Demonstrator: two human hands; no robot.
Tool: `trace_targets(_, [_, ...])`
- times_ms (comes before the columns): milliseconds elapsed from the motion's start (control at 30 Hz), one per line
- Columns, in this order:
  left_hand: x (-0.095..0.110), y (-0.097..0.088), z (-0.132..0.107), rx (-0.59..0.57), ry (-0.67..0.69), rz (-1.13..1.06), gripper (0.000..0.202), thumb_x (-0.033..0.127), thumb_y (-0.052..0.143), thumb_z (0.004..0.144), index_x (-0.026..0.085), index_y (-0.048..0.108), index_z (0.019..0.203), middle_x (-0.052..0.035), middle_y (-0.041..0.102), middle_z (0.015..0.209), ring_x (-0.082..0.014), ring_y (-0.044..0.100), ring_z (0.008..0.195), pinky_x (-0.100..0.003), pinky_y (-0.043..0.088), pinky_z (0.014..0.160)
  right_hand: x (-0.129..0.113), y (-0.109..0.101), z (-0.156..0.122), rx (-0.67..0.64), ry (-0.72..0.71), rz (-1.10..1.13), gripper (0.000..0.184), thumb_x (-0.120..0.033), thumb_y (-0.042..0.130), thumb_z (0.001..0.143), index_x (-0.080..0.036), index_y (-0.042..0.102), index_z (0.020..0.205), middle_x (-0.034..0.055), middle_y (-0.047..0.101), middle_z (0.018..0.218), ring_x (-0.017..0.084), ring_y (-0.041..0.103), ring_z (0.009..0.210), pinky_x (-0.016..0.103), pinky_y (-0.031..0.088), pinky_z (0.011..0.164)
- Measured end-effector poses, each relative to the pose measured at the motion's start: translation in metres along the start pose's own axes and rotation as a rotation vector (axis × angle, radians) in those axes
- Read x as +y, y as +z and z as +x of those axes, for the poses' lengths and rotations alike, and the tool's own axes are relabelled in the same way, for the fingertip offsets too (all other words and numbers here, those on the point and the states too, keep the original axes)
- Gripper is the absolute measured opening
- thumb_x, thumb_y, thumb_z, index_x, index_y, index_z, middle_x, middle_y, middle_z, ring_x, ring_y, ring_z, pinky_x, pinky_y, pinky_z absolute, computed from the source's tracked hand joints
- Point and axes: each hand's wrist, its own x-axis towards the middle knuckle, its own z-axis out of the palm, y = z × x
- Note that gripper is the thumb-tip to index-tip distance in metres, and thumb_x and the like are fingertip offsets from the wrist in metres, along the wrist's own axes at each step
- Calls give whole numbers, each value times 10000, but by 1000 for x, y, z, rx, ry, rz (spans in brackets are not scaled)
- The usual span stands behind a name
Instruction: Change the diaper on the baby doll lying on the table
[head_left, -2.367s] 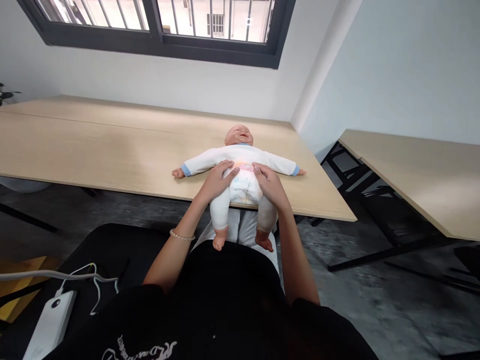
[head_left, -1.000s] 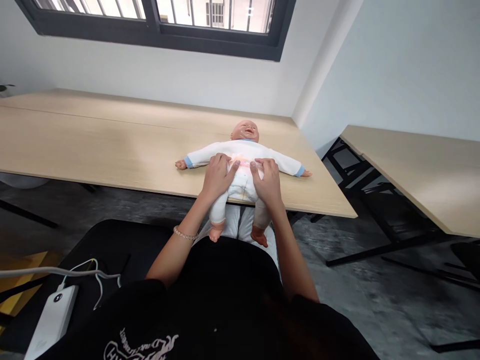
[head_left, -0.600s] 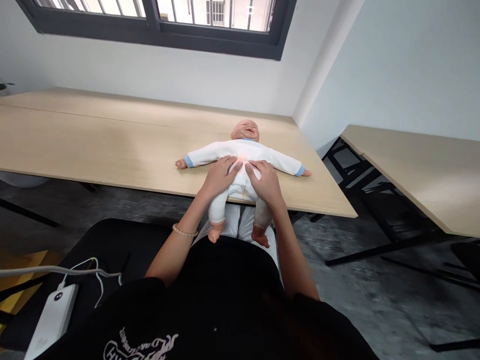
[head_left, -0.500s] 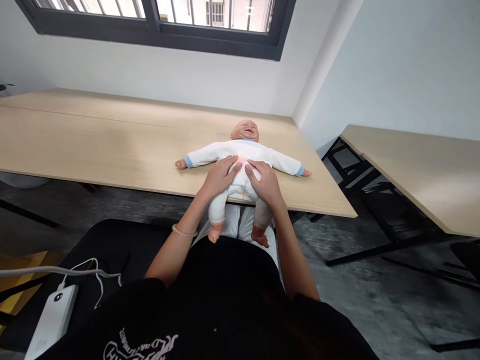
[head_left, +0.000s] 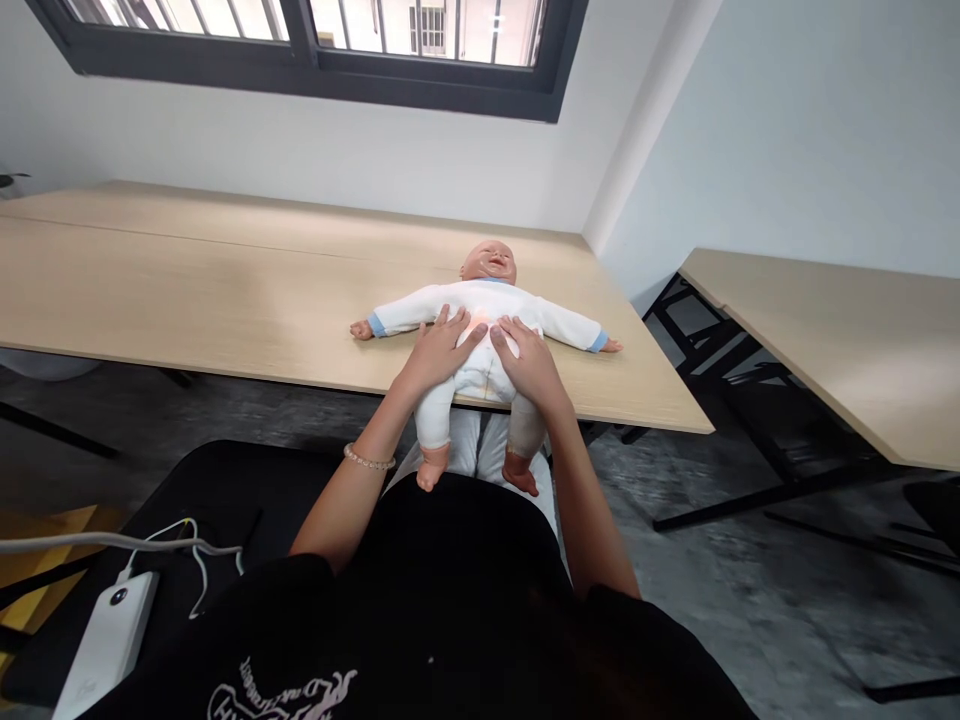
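Note:
A baby doll point(head_left: 491, 295) in a white outfit with blue cuffs lies on its back on the wooden table point(head_left: 262, 290). Its arms are spread wide, and its legs hang over the table's front edge. My left hand point(head_left: 442, 350) rests on the left side of the doll's belly, fingers spread. Opposite it, my right hand point(head_left: 529, 360) lies on the right side of the belly with its fingers stretched out. The two thumbs point toward each other, with a narrow gap between them. Both palms cover part of the doll's waist and hips.
A black chair point(head_left: 247, 500) at the left carries a white power bank point(head_left: 109, 640) with cables. Another wooden table point(head_left: 832, 340) with black legs stands to the right. Behind the table are a white wall point(head_left: 337, 160) and a dark-framed window point(head_left: 435, 85).
The fingers of both hands have spread a little more on the doll's belly. The doll stays in the same place.

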Motion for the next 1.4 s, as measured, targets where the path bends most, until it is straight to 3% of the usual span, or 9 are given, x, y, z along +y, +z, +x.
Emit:
trace_targets(100, [-3,-4,1,-33,-2,-50,613,621,334,1029,256,519,1486,-100,379,1616,-335,147,1576,-677,82,1231,1,-4,2,-39,-3,10,717,-718,309,1002,-178,669,1307,151,577,1445,333,423,1464,646,210,1231])
trace_targets(200, [-13,-8,-2,-28,8,-160,590,560,298,1054,233,507,1497,-85,355,1629,-299,165,1573,-578,183,1260,4,-13,-1,-66,-12,91,724,-720,288,1005,-198,631,1371,131,520,1506,304,398,1484,613,216,1246])
trace_targets(300, [-25,-9,-12,47,18,-287,584,494,267,1066,164,522,1475,-109,389,1614,-267,265,1549,-463,244,1271,9,-24,-12,-2,14,145,736,-716,304,1003,-187,571,1439,138,426,1577,285,352,1511,571,244,1253])
trace_targets(367, [-31,-9,-21,122,28,-350,552,483,326,1053,143,552,1424,-140,446,1580,-263,374,1507,-451,295,1255,10,-32,-23,70,34,148,729,-705,356,994,-166,564,1438,160,425,1575,288,368,1501,555,283,1242])
trace_targets(533, [-26,-7,-55,383,115,-360,231,404,652,924,186,654,1000,-131,655,1283,-250,602,1282,-430,470,1123,-1,-42,-60,234,-23,97,444,-601,598,924,-196,695,1079,147,627,1353,289,564,1311,520,402,1164])
trace_targets(633, [-14,-3,-73,368,147,-264,171,347,737,877,204,646,851,-113,609,1303,-261,559,1320,-448,422,1163,-11,-36,-81,223,-28,-17,306,-513,607,941,-213,664,925,141,647,1275,300,568,1276,538,413,1133])
trace_targets(867, [-6,12,-83,303,141,-151,67,264,710,897,211,670,888,-121,453,1533,-278,400,1468,-494,344,1222,-20,-9,-102,240,-45,-172,200,-365,551,979,-196,642,920,156,486,1483,319,427,1392,551,383,1147])
trace_targets(1167, [-6,13,-82,433,129,-167,73,259,661,926,221,665,863,-95,558,1344,-263,513,1310,-474,381,1175,-20,-7,-96,386,35,-230,164,-301,539,979,-212,665,925,144,561,1383,325,473,1310,568,397,1122])
trace_targets(1400, [-5,10,-87,392,125,-129,80,281,649,939,228,670,883,-90,537,1371,-265,480,1338,-466,391,1168,-18,-9,-102,302,-17,-249,179,-340,561,979,-224,688,926,124,512,1474,343,341,1446,605,338,1161])
